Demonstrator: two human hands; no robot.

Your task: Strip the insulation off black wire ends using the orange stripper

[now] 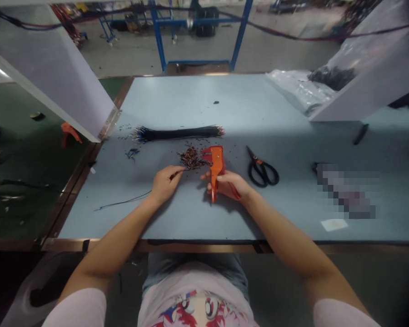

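Orange wire stripper [217, 169] gripped in right hand [226, 186], thin black wire [124, 200] pinched in left hand [165, 184].
Both hands held near the middle of the desk [191, 100], closer to the near edge, apart from each other. Wire end pointed toward the tool but was not yet inside its jaws, with a small gap remaining. Just beyond the hands lay a small heap of short wire pieces [191, 159], and farther on a long bundle of black wires [179, 133]. To the right, black-handled scissors [262, 172] were resting on the desk.
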